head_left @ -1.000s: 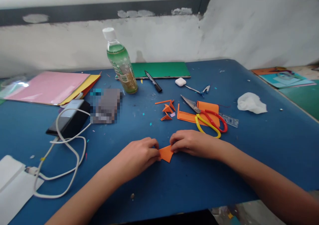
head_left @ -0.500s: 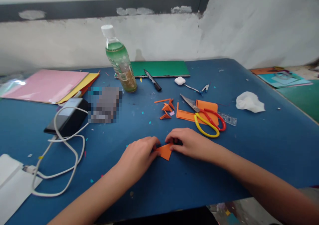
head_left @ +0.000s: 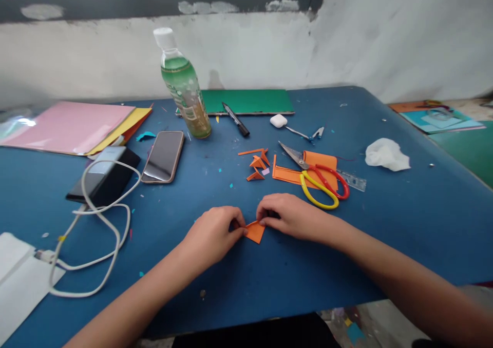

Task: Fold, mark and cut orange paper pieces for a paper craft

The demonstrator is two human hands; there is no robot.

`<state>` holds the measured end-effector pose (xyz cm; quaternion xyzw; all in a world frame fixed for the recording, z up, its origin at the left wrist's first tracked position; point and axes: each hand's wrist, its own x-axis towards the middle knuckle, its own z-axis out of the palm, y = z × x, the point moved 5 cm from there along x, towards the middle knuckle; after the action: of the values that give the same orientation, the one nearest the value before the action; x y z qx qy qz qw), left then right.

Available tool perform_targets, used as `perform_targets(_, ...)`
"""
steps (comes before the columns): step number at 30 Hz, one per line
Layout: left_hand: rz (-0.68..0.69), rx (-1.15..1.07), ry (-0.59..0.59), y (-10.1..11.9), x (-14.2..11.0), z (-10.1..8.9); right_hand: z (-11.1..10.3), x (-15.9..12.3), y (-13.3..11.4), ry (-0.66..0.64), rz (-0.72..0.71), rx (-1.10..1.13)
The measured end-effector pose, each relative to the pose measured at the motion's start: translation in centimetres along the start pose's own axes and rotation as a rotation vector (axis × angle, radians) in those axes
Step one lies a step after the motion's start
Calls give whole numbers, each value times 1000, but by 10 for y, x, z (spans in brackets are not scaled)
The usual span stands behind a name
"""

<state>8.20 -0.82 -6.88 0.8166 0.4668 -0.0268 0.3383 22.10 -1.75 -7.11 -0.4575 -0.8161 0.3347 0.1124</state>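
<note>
A small folded piece of orange paper (head_left: 254,232) lies between my hands near the front of the blue table. My left hand (head_left: 219,231) pinches its left corner between thumb and fingers. At the upper right corner, my right hand (head_left: 283,213) grips the paper the same way, fingers curled. Just beyond sit several small folded orange paper pieces (head_left: 258,162) and a thin orange strip. To their right, scissors (head_left: 308,171) with one yellow and one red handle rest on orange paper sheets (head_left: 287,175), partly covering a clear ruler (head_left: 353,180).
At left are a phone (head_left: 164,158), a black box-like device (head_left: 108,178) and a looped white cable (head_left: 115,235). A green-labelled bottle (head_left: 187,94), black marker (head_left: 235,118) and green board (head_left: 250,101) stand or lie at the back. Crumpled white tissue (head_left: 386,154) is at right.
Along the paper's upper edge a narrow fold now shows between my fingers. My hands have shifted only slightly, and the whole view has tilted a little downward.
</note>
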Motion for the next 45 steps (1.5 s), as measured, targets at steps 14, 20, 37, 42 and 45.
perform_targets(14, 399, 585, 0, 19, -19, 14, 10, -18, -17, 25, -393, -545)
perform_targets(20, 287, 615, -231, 26, -25, 18, 5, -25, -19, 19, -283, -589)
perform_targets(37, 151, -11, 3, 8, -5, 6, 9, -11, -2, -24, 64, -58)
perform_targets(42, 143, -44, 41, 7, -7, 8, 5, -13, -6, -7, 6, -36)
perform_targets(45, 141, -100, 25, 8, -7, 11, 5, -12, -4, -31, 10, 29)
